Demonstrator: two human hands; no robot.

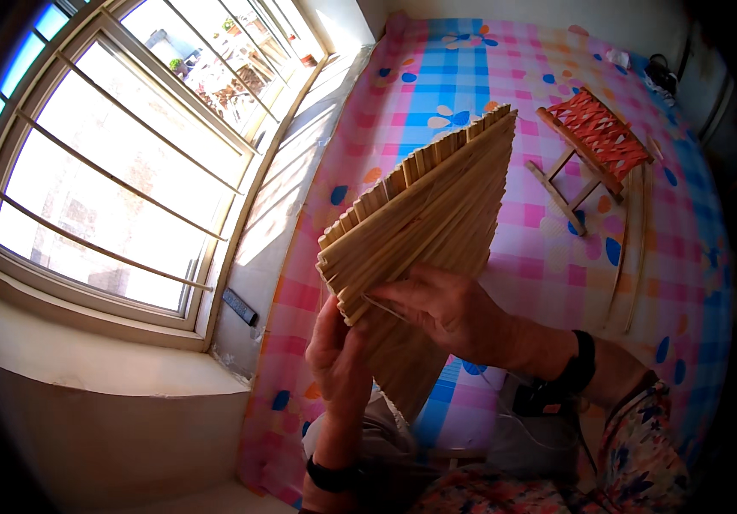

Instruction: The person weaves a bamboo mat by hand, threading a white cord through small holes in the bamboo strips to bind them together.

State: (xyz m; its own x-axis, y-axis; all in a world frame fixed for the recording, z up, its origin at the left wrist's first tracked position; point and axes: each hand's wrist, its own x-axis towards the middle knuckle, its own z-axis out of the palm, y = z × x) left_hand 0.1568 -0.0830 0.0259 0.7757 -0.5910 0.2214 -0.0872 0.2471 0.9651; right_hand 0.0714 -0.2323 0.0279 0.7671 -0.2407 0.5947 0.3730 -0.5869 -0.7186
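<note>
I hold a fan-shaped panel of pale wooden slats upright over a bed. The slats lie side by side and taper to a point at the bottom. My left hand grips its lower left edge from below. My right hand lies across the lower front of the slats with fingers curled onto them. Both wrists wear dark bands. A thin pale strand runs between the fingers of my right hand.
The bed has a pink, blue and white checked cover. A small folding stool with a woven orange seat lies on it at upper right, beside long wooden strips. A barred window is left, a dark remote on its sill.
</note>
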